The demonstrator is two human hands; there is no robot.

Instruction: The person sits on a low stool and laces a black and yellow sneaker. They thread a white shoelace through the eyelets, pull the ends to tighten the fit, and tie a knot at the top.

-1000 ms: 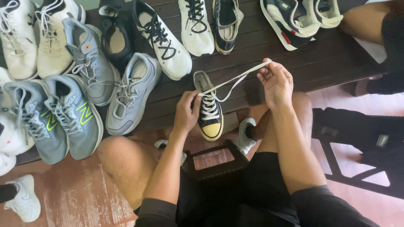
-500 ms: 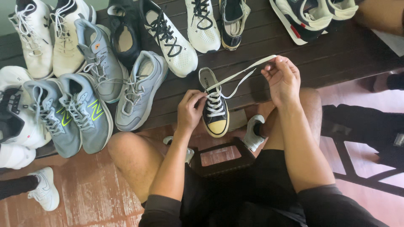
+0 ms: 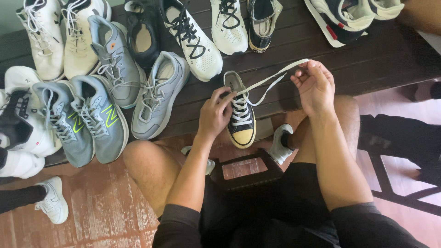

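- Compared with the frame half a second earlier, the white lace (image 3: 271,78) is being held at much the same slant, the right hand (image 3: 314,87) is staying up at its far end, and the left hand (image 3: 215,115) is staying at the shoe's throat; little else is being shifted.
- The black canvas sneaker (image 3: 240,112) with a cream toe cap is being kept on the dark wooden bench (image 3: 349,64), toe pointing toward the person, just beyond the knees.
- The left hand is being closed on the sneaker's side near the upper eyelets, fingers curled against the laced tongue.
- The right hand is being closed on the lace, the end pinched between thumb and fingertips, the lace being drawn taut from the eyelets up to the right.
- A second strand of the lace is being left hanging in a slack loop below the taut one.
- Just left of the sneaker, a grey running shoe (image 3: 156,94) is being left lying on the bench, and beyond it a pair of grey-blue trainers (image 3: 87,119) with yellow-green marks.
- Behind the sneaker, a white shoe with black laces (image 3: 195,39) is being left lying, near but apart.
- At the lower left, another person's white shoe (image 3: 54,200) is being shown on the reddish floor (image 3: 105,202).
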